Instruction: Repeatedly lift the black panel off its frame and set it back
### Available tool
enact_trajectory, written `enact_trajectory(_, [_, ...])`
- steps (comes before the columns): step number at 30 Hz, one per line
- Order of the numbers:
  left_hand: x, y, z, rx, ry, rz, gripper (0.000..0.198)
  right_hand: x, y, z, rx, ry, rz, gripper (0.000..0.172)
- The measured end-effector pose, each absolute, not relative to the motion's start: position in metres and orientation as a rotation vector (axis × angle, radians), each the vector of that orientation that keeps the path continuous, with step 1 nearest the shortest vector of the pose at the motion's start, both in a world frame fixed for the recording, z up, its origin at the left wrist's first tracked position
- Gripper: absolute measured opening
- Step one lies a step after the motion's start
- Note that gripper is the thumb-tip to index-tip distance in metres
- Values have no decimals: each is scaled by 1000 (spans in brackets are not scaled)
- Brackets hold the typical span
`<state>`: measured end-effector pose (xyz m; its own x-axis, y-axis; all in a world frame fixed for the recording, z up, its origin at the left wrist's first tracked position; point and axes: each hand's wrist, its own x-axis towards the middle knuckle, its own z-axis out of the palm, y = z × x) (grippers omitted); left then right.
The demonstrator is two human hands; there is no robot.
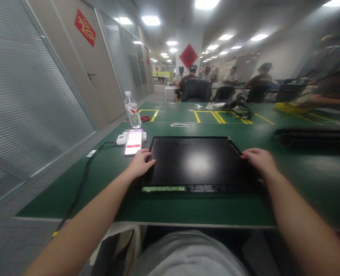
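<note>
A black flat display panel (181, 161) lies face up on the green table in front of me, its glossy surface reflecting a ceiling light. Along its near edge runs a strip, with a green circuit board (163, 189) exposed on the left half. My left hand (141, 164) grips the panel's left edge, thumb on top and fingers along the side. On the opposite edge my right hand (260, 161) closes its fingers at the rim; part of that hand's underside is hidden.
Left of the panel, a lit phone (133, 143) rests against a white power strip (120, 138) with a black cable (85, 180). Behind stand a water bottle (133, 111) and red-handled scissors (145, 119). A headset (240, 109) lies farther back. Several people sit beyond the green table (187, 212).
</note>
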<state>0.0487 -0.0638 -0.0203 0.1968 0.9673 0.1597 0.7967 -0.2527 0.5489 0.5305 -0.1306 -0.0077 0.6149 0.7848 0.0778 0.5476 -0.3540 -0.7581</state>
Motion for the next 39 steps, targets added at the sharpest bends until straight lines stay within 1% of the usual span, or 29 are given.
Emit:
enact_trajectory(6, [47,-62,-22,2158,1661,687,52,528,-131,-6,-2046,-1048,391,24])
enact_trajectory(12, [47,-59,-26,2206,1658,691,48,523,-133,0,-2071,-1037,377,22])
enact_trajectory(24, [48,-61,-27,2221,1648,666,50,526,-132,-4,-2097,-1053,377,23])
enact_trajectory(30, [50,-64,-19,2241,1684,618,52,526,-132,-4,-2094,-1080,356,21])
enact_trajectory(36, [46,-66,-10,2182,1832,598,57,527,-132,-3,-2053,-1054,370,22])
enact_trajectory(39, [46,-68,-6,2177,1925,503,53,530,-133,-2,-2070,-1013,331,22])
